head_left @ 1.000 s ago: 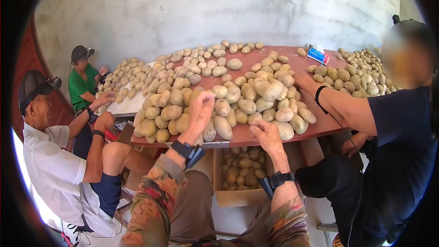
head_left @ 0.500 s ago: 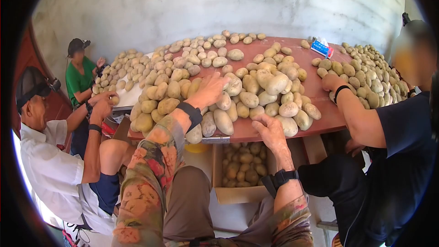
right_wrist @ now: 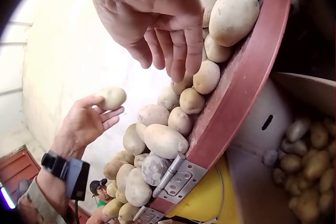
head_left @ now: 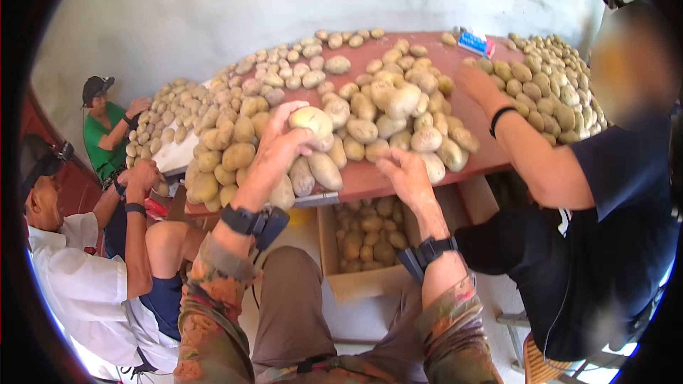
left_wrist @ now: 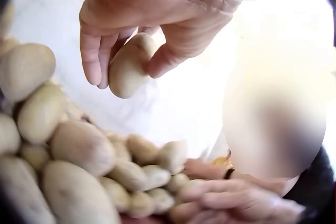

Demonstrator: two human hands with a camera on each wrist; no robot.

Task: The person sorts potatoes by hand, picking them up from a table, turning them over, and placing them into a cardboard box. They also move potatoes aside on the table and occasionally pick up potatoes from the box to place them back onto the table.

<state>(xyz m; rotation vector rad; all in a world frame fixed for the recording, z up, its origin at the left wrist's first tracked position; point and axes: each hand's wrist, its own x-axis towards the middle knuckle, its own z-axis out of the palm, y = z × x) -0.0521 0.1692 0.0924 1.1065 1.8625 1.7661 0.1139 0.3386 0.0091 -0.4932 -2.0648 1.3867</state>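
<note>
My left hand (head_left: pixel 272 148) holds a pale, oval potato (head_left: pixel 311 122) between thumb and fingers, raised over the near edge of the heap. In the left wrist view the thumb presses one side of that potato (left_wrist: pixel 130 71) and the fingers lie along the other. My right hand (head_left: pixel 411 179) is at the table's front edge, beside the near potatoes (head_left: pixel 388 126). Its fingers hang loosely bent with nothing in them, as the right wrist view of the hand (right_wrist: pixel 157 29) shows.
A cardboard box (head_left: pixel 363 283) of potatoes stands below the red table (head_left: pixel 455 57). More potatoes are heaped left and right (head_left: pixel 562 103). A blue tissue box (head_left: pixel 475 43) sits at the back. People sit on both sides; one arm (head_left: pixel 526 139) reaches in from the right.
My left hand has gone from over the heap to grasping a potato, now lifted with the palm turned up. My right hand stays near the front edge. The person on the right shifts their reaching arm.
</note>
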